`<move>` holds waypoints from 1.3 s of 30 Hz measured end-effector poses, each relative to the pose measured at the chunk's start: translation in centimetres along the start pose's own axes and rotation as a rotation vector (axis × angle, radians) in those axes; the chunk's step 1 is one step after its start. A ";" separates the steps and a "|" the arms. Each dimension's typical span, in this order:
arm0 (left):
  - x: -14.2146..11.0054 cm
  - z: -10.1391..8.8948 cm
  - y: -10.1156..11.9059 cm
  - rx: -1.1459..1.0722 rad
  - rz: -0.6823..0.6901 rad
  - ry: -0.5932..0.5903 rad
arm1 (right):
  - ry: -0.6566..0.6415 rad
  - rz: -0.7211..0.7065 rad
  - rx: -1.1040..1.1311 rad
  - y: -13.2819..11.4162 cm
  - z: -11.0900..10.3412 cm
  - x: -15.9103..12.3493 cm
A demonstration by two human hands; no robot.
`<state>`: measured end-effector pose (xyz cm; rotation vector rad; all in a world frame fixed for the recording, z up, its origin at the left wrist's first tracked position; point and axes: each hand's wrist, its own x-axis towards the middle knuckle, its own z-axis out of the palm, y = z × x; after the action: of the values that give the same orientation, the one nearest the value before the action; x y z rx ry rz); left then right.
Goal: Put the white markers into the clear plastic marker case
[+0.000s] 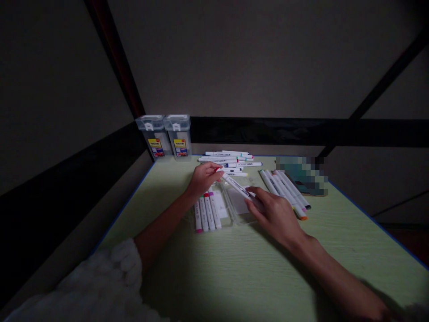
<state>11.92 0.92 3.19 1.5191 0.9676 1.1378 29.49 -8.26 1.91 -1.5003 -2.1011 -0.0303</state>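
Note:
A white marker [236, 184] with a red cap end is held slantwise between both hands, above an opened clear plastic case [231, 219]. My left hand [203, 179] pinches its red end with the fingertips. My right hand [273, 212] grips the other end, which the fingers partly hide. Below my left hand, several white markers [208, 212] with coloured ends lie side by side in the left half of the case. A white sheet [239, 201] shows in the right half.
Behind the hands lies a loose pile of white markers [224, 154]. More thick markers [281, 190] lie to the right, beside a blurred dark green item [301, 176]. Two lidded clear boxes [179, 138] stand at the table's back left corner, near the wall.

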 end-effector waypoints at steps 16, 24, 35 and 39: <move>-0.2 0.3 0.8 -0.040 0.009 -0.160 | 0.517 0.438 0.829 0.3 -0.7 1.1; -1.5 1.4 0.9 0.028 -0.012 -0.432 | 0.616 0.455 1.197 0.9 -0.4 1.8; -2.6 2.7 1.0 0.020 -0.021 -0.567 | 0.391 0.369 1.013 1.1 0.0 1.3; -1.9 2.3 0.5 0.036 0.057 -0.501 | 0.362 0.392 0.775 2.7 -0.7 1.6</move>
<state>13.71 -1.53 3.10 1.7558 0.6061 0.7224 31.83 -6.10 2.39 -1.2565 -1.2732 0.5506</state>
